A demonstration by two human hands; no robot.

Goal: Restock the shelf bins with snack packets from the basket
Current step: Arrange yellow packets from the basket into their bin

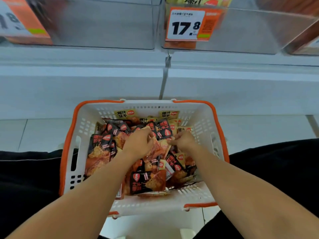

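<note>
A white basket (205, 121) with orange handles stands on the floor between my knees, full of black, orange and yellow snack packets (146, 183). Both of my hands are down inside it. My left hand (138, 142) grips an orange packet (155, 149) near the middle of the pile. My right hand (183, 139) curls its fingers round a pale yellow packet (166, 145) just to the right. Above, clear shelf bins (241, 31) line the shelf; the right one shows yellow packets at its top edge.
A price tag reading 17.8 (186, 25) hangs on the right bin; another orange tag (20, 19) is on the left bin (103, 23). A white shelf front (86, 83) runs below the bins. White floor tiles surround the basket. My dark trouser legs flank it.
</note>
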